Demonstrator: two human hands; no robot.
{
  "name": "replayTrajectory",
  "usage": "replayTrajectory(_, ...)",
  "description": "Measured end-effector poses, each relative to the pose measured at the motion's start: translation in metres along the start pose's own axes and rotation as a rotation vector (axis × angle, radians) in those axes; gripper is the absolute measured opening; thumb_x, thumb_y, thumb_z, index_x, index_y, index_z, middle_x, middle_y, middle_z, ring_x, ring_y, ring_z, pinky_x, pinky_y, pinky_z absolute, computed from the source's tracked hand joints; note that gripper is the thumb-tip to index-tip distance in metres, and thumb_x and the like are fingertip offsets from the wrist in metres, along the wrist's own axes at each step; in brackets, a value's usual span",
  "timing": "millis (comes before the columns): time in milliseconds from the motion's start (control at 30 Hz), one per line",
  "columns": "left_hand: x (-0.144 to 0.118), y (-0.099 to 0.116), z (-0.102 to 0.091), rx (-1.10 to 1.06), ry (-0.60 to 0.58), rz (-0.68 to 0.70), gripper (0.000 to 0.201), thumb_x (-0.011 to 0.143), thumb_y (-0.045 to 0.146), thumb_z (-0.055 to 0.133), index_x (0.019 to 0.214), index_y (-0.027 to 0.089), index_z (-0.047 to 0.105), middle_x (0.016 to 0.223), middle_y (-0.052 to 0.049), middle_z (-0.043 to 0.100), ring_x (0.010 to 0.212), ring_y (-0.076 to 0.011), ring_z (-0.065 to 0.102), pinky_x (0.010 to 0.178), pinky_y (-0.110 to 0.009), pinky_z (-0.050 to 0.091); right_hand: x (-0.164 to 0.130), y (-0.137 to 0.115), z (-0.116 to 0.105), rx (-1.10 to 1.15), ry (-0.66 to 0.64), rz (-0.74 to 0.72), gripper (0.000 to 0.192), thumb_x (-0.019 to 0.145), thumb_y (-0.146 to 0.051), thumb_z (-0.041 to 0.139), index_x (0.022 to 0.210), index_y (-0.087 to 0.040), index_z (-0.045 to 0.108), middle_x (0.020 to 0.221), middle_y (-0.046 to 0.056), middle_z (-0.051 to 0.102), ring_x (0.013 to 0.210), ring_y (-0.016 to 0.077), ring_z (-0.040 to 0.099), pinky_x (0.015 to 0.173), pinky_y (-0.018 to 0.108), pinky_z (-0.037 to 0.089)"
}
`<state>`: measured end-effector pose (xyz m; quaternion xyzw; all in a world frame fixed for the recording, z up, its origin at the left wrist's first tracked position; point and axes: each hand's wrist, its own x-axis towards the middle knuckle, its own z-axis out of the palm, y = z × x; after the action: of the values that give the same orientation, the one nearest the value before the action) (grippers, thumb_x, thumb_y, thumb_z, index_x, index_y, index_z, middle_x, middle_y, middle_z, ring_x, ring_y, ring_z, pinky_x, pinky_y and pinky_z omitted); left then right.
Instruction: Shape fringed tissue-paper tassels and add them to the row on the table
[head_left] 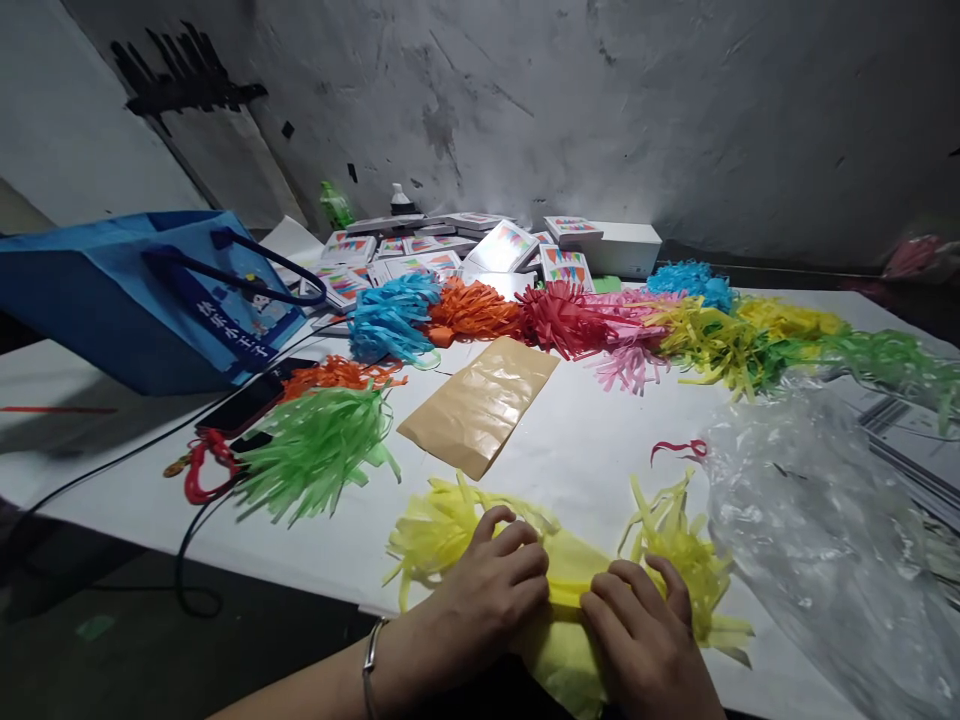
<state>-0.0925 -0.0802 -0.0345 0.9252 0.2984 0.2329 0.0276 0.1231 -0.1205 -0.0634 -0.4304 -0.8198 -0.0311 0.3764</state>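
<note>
My left hand and my right hand both press on a strip of yellow fringed tissue paper at the near edge of the white table. The fingers of each hand curl over the paper's folded middle, and its cut fringes spread out to the left and right of my hands. A silver bracelet sits on my left wrist.
A tan envelope lies mid-table. Green, blue, orange, red, pink and yellow fringed bundles lie around it. A blue bag stands at left, crumpled clear plastic at right, small boxes at the back. A phone and cables lie left.
</note>
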Motion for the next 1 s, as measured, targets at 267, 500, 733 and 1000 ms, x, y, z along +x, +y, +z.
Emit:
replayTrajectory(267,0.000,0.011,0.007,0.020,0.008,-0.321,0.015,0.089,0.013,0.066,0.077,0.019,0.059,0.085,0.000,0.064,0.084,-0.0205,0.052,0.085,-0.039,0.030,-0.006,0.008,0.002,-0.037,-0.001,0.204,0.033,0.106,-0.025,0.035,0.085,-0.023,0.061,0.091,0.002,0.067,0.091,0.0195,0.063,0.102,0.044,0.030)
replayTrajectory(500,0.007,0.006,0.005,0.115,-0.077,-0.155,0.013,0.087,0.014,0.070,0.083,0.020,0.059,0.090,0.000,0.064,0.084,-0.0197,0.053,0.090,-0.041,0.029,0.001,0.002,0.005,-0.188,-0.008,0.203,0.027,0.100,-0.014,0.039,0.087,-0.024,0.060,0.097,0.003,0.068,0.097,0.0228,0.062,0.104,0.049,0.026)
replayTrajectory(733,0.015,0.000,0.001,0.126,-0.089,0.067,0.023,0.091,0.013,0.067,0.073,0.019,0.054,0.075,0.003,0.059,0.077,-0.0172,0.050,0.094,-0.041,0.030,0.011,-0.004,0.005,-0.031,0.009,0.039,0.017,0.093,-0.013,0.048,0.086,-0.022,0.062,0.087,0.002,0.065,0.097,0.0223,0.058,0.108,0.048,0.024)
replayTrajectory(1000,0.009,0.001,0.006,0.019,-0.059,-0.050,0.015,0.089,0.011,0.062,0.079,0.020,0.056,0.082,0.001,0.063,0.080,-0.0175,0.052,0.089,-0.038,0.034,0.009,-0.002,0.011,0.057,0.027,0.027,0.035,0.105,-0.020,0.037,0.081,-0.020,0.061,0.073,-0.001,0.058,0.077,0.0158,0.052,0.097,0.039,0.029)
